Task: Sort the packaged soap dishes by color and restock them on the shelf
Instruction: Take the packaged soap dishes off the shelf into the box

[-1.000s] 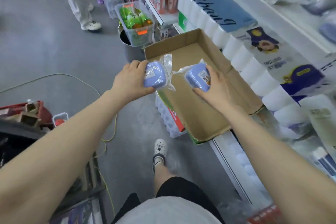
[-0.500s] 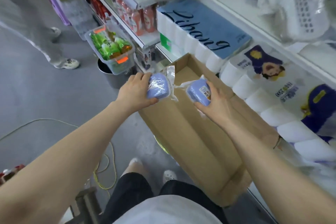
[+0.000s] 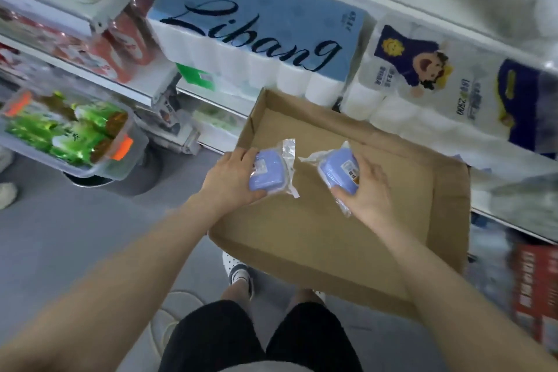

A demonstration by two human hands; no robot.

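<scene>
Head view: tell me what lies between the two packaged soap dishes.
Only their loose wrapper ends and bare cardboard box floor lie between the left dish and right dish.

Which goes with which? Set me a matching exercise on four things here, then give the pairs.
Things:
1. left hand
2. cardboard box
3. Libang tissue pack
4. clear plastic bin

Descriptions:
A. holds green packets
B. grips a blue packaged soap dish
C. blue top with black script
D. brown, nothing lying inside

Pairs: 1-B, 2-D, 3-C, 4-A

Two blue soap dishes (image 3: 267, 174) (image 3: 339, 170), one cardboard box (image 3: 332, 235), two hands (image 3: 232, 181) (image 3: 370, 190).
</scene>
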